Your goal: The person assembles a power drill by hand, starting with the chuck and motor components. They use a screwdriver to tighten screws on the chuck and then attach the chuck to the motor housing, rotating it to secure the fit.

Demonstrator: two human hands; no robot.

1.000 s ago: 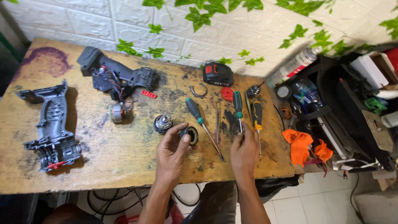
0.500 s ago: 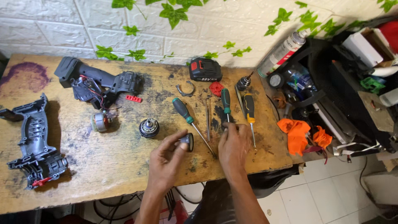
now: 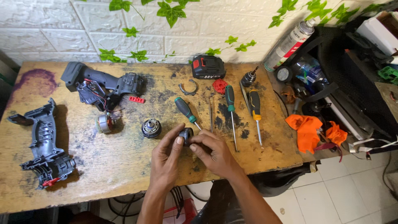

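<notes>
Pinching a small black ring part between both hands, just above the wooden bench, near its front edge. Left hand gripping at 9 o'clock of the ring with thumb and fingertips pressed on the rim; right hand closing on it from 3 o'clock, fingers curled tight. Looking rigid, light, likely greasy, so gripping the outer rim, not the bore. Sitting at 10 o'clock of the ring: round metal gear unit. Lying at 12 o'clock: green-handled screwdriver. Resting at far 9 o'clock: empty grey housing half.
</notes>
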